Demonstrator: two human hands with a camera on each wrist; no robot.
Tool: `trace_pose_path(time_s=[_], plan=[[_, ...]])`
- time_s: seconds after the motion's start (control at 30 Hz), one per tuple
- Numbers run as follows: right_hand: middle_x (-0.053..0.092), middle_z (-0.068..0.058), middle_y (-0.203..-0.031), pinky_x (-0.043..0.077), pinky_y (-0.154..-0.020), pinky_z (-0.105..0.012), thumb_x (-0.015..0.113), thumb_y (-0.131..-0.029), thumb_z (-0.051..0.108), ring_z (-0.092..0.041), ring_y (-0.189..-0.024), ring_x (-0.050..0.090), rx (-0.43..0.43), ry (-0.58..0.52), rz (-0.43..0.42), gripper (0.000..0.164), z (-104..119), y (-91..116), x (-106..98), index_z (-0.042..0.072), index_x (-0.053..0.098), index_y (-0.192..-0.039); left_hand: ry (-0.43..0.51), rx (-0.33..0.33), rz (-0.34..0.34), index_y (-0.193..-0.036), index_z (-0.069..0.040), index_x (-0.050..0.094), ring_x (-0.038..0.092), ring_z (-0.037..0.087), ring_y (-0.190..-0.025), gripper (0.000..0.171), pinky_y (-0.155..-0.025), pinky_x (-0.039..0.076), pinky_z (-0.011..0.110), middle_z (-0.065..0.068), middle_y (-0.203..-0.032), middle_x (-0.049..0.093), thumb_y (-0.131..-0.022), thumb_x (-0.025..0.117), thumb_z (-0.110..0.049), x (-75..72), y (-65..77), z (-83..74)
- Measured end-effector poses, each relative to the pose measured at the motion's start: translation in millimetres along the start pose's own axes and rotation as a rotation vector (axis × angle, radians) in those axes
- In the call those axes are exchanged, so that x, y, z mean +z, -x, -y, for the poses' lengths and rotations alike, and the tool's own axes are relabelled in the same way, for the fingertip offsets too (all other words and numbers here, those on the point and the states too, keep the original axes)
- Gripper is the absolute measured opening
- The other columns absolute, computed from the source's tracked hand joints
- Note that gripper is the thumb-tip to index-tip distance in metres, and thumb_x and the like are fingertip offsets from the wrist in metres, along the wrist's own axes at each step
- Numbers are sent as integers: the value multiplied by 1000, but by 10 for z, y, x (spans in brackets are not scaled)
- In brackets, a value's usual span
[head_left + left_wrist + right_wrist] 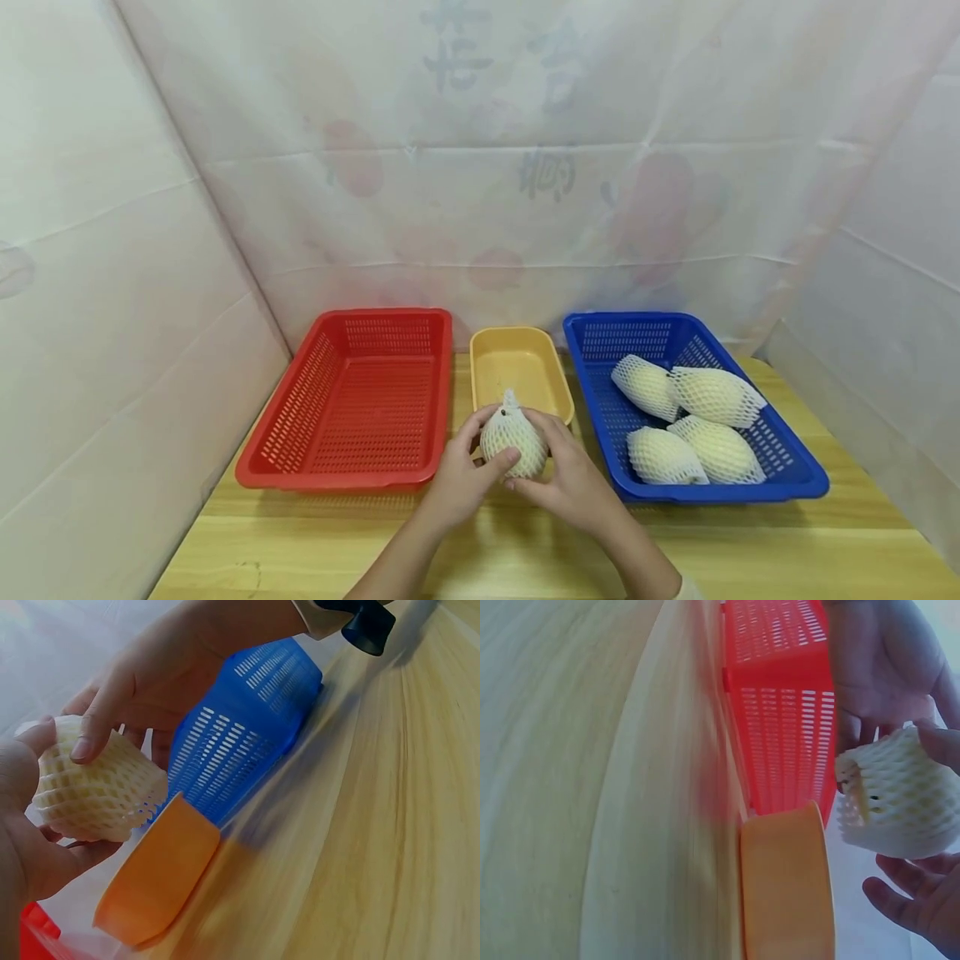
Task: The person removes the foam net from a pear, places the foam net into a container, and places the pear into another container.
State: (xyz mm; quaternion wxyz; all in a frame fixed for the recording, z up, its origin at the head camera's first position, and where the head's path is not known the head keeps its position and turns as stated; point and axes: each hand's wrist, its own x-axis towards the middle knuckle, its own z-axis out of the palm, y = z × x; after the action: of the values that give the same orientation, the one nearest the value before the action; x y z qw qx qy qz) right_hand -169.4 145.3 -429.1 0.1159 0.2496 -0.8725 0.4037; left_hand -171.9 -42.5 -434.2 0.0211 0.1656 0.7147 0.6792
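A pale yellow, pear-like fruit [513,442] in a white foam net is held up between both hands, over the near end of a small yellow tray [517,371]. My left hand [465,475] grips its left side, thumb in front. From the other side, my right hand [566,479] holds it with thumb and fingers. In the left wrist view, both thumbs lie on the netted fruit [94,784]. A dark spot shows through the net's open end on the fruit [907,799] in the right wrist view.
To the left stands a red perforated basket [341,482]. A blue perforated basket [720,493] on the right holds several netted fruits [716,450]. All stand on a wooden table [300,550], with pale cloth walls [480,208] behind and at the sides.
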Motion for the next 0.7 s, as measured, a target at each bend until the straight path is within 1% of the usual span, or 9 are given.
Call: trace_pose_path(time_s=[0.1, 0.2, 0.3, 0.4, 0.47, 0.57, 0.63, 0.7], plan=[[47, 6, -140, 53, -85, -29, 83, -76, 43, -10, -107, 54, 19, -6, 41, 84, -17, 8, -25, 31, 38, -146, 3, -6, 3, -144, -25, 44, 55, 26, -117, 59, -87, 56, 30, 10, -132, 55, -92, 71, -27, 3, 1, 27], [50, 8, -136, 54, -87, -32, 82, -76, 46, -10, -109, 55, 46, -36, 92, 83, -44, 14, -74, 32, 38, -145, 7, -20, 13, -142, -26, 46, 55, 26, -116, 59, -85, 57, 30, 10, -131, 55, -90, 73, -28, 13, -2, 49], [55, 9, -129, 54, -90, -39, 80, -78, 48, -13, -109, 58, 76, -75, 140, 81, -74, 17, -130, 33, 36, -144, -6, -41, 21, -141, -27, 47, 55, 26, -115, 62, -84, 57, 30, 10, -130, 53, -87, 76, -31, 18, 1, 63], [58, 5, -125, 53, -90, -47, 79, -80, 47, -18, -109, 59, 104, -106, 177, 81, -98, 19, -174, 34, 33, -146, -24, -63, 27, -142, -26, 46, 55, 27, -115, 66, -84, 57, 30, 11, -132, 51, -84, 78, -34, 21, 7, 80], [58, 0, -126, 53, -90, -50, 80, -80, 45, -22, -110, 59, 124, -125, 199, 85, -103, 21, -189, 35, 30, -148, -37, -72, 30, -143, -23, 45, 55, 27, -115, 69, -85, 57, 30, 12, -133, 51, -83, 79, -34, 20, 15, 85], [53, -2, -135, 54, -89, -48, 82, -78, 43, -25, -114, 57, 164, -149, 224, 95, -97, 25, -194, 39, 23, -153, -60, -76, 36, -146, -20, 43, 55, 27, -117, 74, -86, 57, 31, 12, -136, 49, -83, 80, -34, 21, 27, 87], [49, 0, -141, 54, -88, -43, 83, -77, 43, -25, -116, 56, 190, -168, 238, 98, -95, 30, -188, 42, 21, -153, -77, -78, 40, -147, -18, 43, 55, 27, -117, 76, -86, 57, 30, 11, -138, 48, -82, 80, -33, 23, 37, 91], [45, 1, -145, 55, -88, -37, 83, -76, 41, -25, -117, 56, 199, -182, 248, 99, -104, 37, -176, 42, 21, -153, -86, -75, 47, -146, -18, 45, 55, 28, -116, 74, -85, 57, 30, 11, -138, 47, -82, 80, -33, 29, 43, 101]])
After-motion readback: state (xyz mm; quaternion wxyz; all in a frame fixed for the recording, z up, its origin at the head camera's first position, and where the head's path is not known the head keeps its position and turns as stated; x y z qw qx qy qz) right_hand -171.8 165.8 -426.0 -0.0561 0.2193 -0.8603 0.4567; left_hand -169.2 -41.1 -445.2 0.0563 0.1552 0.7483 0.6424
